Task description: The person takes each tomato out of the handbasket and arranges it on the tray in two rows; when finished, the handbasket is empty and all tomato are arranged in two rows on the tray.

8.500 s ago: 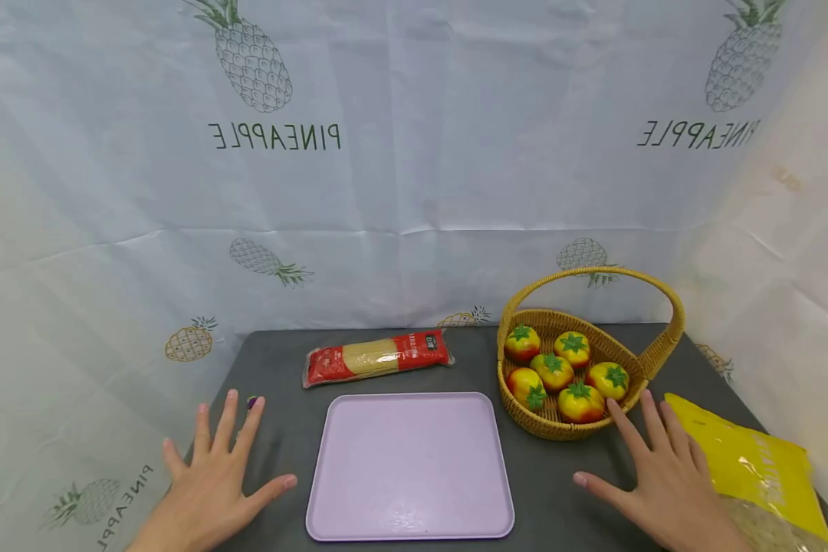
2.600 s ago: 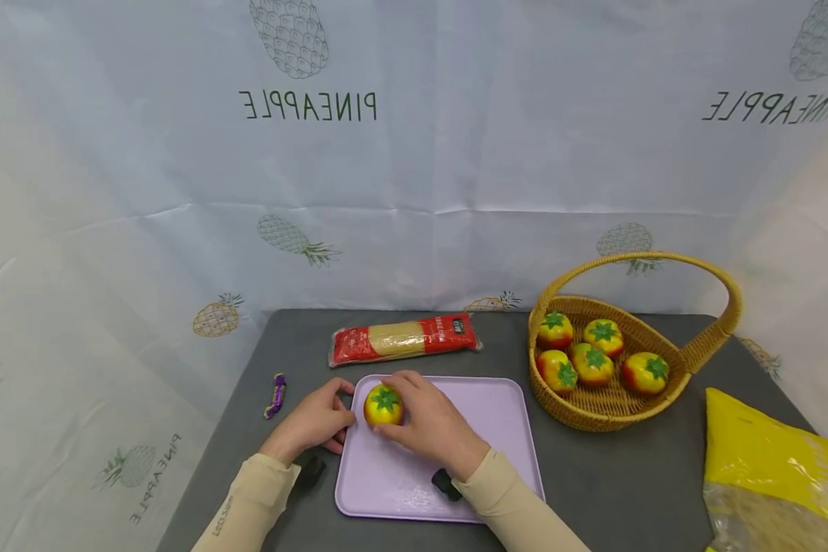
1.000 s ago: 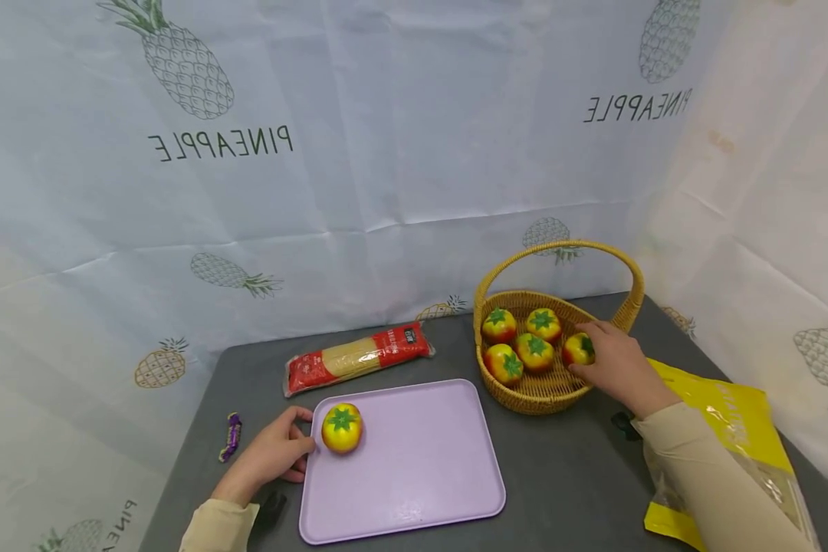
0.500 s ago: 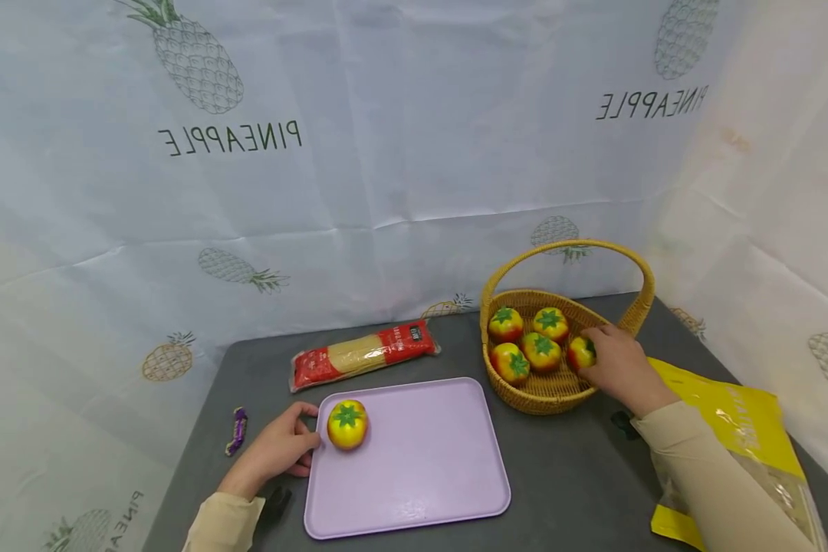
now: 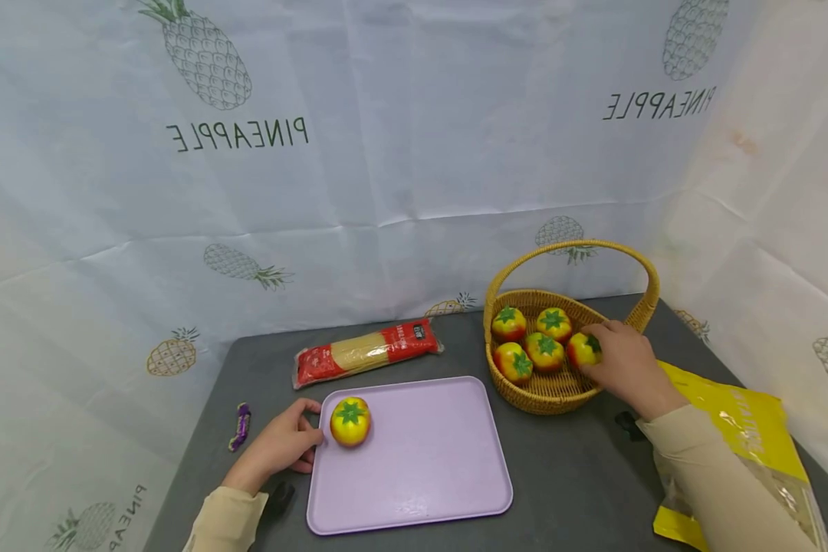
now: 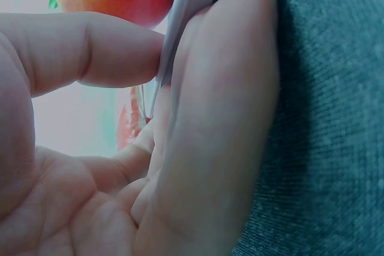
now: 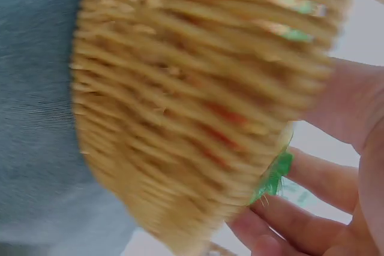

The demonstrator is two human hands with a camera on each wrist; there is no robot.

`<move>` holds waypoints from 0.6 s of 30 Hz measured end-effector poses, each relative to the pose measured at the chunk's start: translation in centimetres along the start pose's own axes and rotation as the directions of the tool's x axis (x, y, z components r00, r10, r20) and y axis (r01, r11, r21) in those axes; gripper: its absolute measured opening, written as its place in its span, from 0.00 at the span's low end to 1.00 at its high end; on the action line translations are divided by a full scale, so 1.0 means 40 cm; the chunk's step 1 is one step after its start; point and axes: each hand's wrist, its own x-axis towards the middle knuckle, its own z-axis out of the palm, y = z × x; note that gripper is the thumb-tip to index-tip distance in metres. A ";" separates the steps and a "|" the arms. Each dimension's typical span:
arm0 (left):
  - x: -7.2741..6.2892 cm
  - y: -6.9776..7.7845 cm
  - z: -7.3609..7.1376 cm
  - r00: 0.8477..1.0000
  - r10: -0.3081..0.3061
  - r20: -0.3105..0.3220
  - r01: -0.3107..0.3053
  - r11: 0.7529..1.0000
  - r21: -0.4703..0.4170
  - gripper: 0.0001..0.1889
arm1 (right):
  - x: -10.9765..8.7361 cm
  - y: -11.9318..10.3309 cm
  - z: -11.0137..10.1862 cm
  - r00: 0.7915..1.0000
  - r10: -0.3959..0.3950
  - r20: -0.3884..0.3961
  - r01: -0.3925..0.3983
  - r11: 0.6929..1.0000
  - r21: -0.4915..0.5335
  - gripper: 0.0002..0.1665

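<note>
At the right, my right hand (image 5: 624,364) reaches into the wicker basket (image 5: 545,404) and grips a yellow-red toy tomato (image 5: 581,349) with a green leafy top. Several more toy tomatoes (image 5: 543,351) lie beside it in the basket. In the right wrist view the woven wall (image 7: 180,100) hides most of the gripped tomato; fingers show beyond its green leaves (image 7: 273,178). My left hand (image 5: 281,445) pinches the left edge of the lilac tray (image 5: 421,460), thumb on the rim (image 6: 174,34) and fingers outside. One toy tomato (image 5: 350,422) sits in the tray's upper left corner.
A red-and-yellow noodle packet (image 5: 368,353) lies behind the tray. A purple wrapped candy (image 5: 240,426) is left of my left hand. The yellow bag (image 5: 738,429) lies at the right, partly under my right forearm. The basket's tall handle (image 5: 579,244) arches over the tomatoes.
Both hands were spread open at first. My right hand then set a tomato on the tray, left it there and moved to another in the basket. My left hand took hold of the tray's edge.
</note>
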 end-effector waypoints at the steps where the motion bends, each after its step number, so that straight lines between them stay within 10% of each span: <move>1: 0.000 -0.001 0.000 1.000 0.001 -0.001 -0.001 1.000 -0.001 0.28 | -0.001 -0.008 -0.008 1.000 -0.003 -0.003 0.003 1.000 0.005 0.36; 18: 0.002 -0.007 -0.002 0.999 0.044 0.006 -0.044 0.999 -0.016 0.27 | -0.022 -0.290 -0.046 0.978 -0.207 -0.031 0.210 0.966 0.148 0.37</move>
